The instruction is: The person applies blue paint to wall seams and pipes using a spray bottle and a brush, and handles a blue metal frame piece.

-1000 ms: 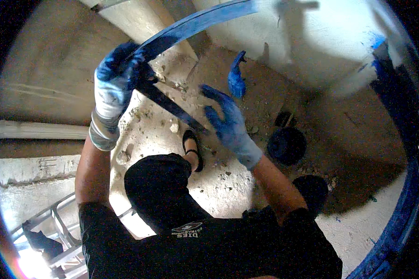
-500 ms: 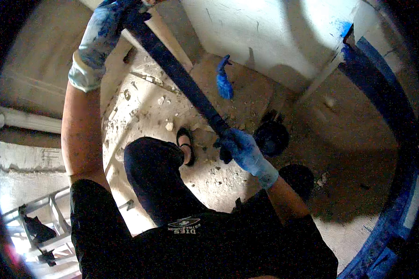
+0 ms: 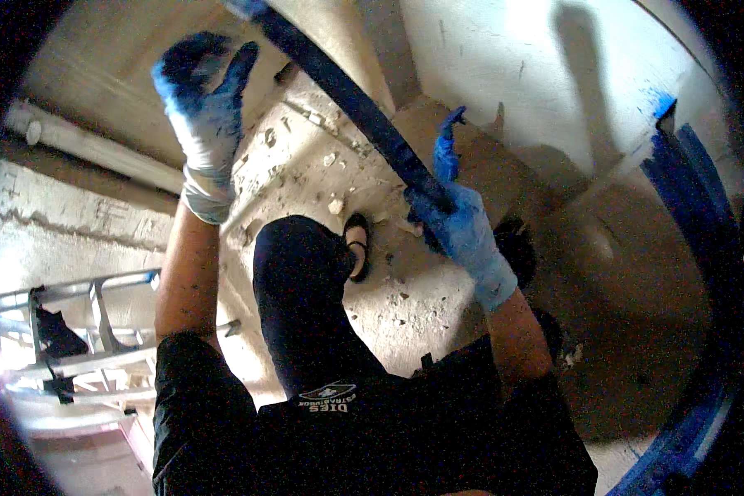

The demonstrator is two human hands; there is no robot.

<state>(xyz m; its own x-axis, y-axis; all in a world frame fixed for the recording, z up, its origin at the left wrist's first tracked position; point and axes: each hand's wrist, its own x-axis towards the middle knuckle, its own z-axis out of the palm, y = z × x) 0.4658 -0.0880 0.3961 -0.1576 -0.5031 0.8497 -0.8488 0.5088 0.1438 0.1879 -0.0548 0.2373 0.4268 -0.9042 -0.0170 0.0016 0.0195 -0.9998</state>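
Observation:
My right hand (image 3: 463, 231), in a pale blue glove stained dark at the fingers, is closed around the near end of a long, flat, dark blue bar (image 3: 343, 87). The bar slants up to the left and its far end reaches the top edge of the picture. My left hand (image 3: 207, 103), in a white and blue glove smeared with dark paint, is raised beside the bar and apart from it. Its thumb and fingers are spread, with nothing between them. Beyond my right hand lies a bright blue, paint-covered piece (image 3: 446, 153), its kind unclear.
A dark round container (image 3: 517, 252) stands partly behind my right wrist. Rubble (image 3: 336, 205) is scattered over the dusty floor near my foot. An aluminium ladder (image 3: 103, 314) and a pale pipe (image 3: 99, 149) are at left. Blue paint (image 3: 690, 182) marks the right side below a white wall (image 3: 504, 74).
My left hand has come off the bar's upper part and opened. My right hand, still holding the bar, has moved up and slightly right. The view has shifted a little.

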